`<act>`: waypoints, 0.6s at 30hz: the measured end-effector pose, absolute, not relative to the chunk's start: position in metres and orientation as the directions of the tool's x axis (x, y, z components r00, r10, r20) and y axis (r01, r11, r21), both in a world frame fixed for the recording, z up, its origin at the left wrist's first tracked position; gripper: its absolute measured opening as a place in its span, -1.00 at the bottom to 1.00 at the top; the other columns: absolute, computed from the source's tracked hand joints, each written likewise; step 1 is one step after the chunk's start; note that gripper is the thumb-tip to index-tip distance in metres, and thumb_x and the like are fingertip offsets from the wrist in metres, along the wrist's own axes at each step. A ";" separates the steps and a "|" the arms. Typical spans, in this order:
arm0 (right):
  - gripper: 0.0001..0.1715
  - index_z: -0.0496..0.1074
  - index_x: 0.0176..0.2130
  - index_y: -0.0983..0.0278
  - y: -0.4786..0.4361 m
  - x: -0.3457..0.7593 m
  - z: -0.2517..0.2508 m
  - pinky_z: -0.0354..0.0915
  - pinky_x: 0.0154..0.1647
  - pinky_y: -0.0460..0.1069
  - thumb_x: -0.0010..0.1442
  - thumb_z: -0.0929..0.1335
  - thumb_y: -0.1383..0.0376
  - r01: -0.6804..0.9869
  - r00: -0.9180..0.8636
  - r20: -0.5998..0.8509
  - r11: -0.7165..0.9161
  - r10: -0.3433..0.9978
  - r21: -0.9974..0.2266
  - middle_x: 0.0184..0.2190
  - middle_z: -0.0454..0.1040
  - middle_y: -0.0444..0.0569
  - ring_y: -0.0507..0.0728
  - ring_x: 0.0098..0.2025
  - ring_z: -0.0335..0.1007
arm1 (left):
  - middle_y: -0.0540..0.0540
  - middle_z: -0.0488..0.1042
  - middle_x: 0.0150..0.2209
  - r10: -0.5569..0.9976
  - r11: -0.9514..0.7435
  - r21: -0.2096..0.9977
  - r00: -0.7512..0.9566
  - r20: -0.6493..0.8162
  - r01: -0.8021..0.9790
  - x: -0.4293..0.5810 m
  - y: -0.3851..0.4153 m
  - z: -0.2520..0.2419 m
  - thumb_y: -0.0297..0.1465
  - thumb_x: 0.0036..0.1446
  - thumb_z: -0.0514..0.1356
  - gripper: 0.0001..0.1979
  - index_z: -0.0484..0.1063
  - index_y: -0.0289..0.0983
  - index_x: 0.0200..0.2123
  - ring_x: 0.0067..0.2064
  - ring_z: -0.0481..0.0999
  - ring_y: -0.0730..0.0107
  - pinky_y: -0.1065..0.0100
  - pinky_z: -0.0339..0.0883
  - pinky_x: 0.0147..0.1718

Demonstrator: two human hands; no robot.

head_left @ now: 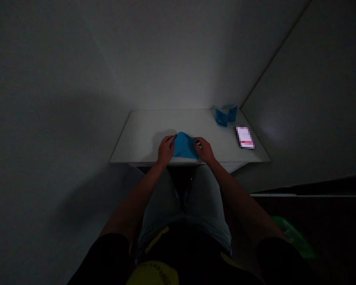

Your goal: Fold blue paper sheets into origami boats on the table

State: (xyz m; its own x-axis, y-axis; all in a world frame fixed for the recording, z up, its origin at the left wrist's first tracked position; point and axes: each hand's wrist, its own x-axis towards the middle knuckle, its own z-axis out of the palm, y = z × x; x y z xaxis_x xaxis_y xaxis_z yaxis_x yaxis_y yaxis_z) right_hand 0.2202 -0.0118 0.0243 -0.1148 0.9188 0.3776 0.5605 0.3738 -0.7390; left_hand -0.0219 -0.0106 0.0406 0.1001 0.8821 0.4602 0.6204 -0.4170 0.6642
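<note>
A folded sheet of blue paper lies near the front edge of a small white table. My left hand rests on the paper's left edge, its fingers curled against the fold. At the paper's right edge my right hand presses with bent fingers. Both hands touch the paper; the room is dim and the fingertips are hard to make out.
A finished blue paper figure stands at the table's back right corner. A lit phone lies on the right side of the table. Grey walls close in behind and at both sides. My legs are under the table's front edge.
</note>
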 end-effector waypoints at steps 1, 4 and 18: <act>-0.62 0.54 0.08 0.20 -0.012 0.221 0.023 0.51 -0.04 0.14 0.37 0.33 0.12 0.562 -0.118 0.368 0.368 0.922 -0.741 0.01 0.63 0.09 0.22 -0.09 0.56 | -0.18 0.59 0.14 0.886 -0.416 0.671 0.107 0.451 0.614 -0.022 -0.011 0.038 -0.36 0.51 0.05 -0.62 0.54 -0.19 0.23 0.18 0.57 0.20 0.13 0.41 0.29; -0.61 0.52 0.10 0.19 -0.010 0.226 0.022 0.51 -0.06 0.12 0.37 0.33 0.11 0.559 -0.112 0.336 0.339 0.935 -0.757 -0.08 0.65 0.04 0.21 -0.14 0.57 | -0.20 0.63 0.10 0.905 -0.382 0.702 0.088 0.417 0.601 -0.026 -0.008 0.034 -0.36 0.51 0.06 -0.63 0.56 -0.24 0.21 0.14 0.61 0.17 0.11 0.43 0.27; -0.49 0.51 0.29 0.17 -0.014 0.224 0.013 0.34 0.35 0.29 0.49 0.25 0.18 0.731 -0.426 0.289 0.514 0.858 -0.448 0.29 0.54 0.09 0.30 0.30 0.47 | -0.22 0.32 0.47 0.841 -0.540 0.362 0.476 0.256 0.760 -0.023 -0.021 0.013 -0.34 0.50 0.00 -0.49 0.35 -0.22 0.42 0.47 0.33 0.09 -0.04 0.21 0.45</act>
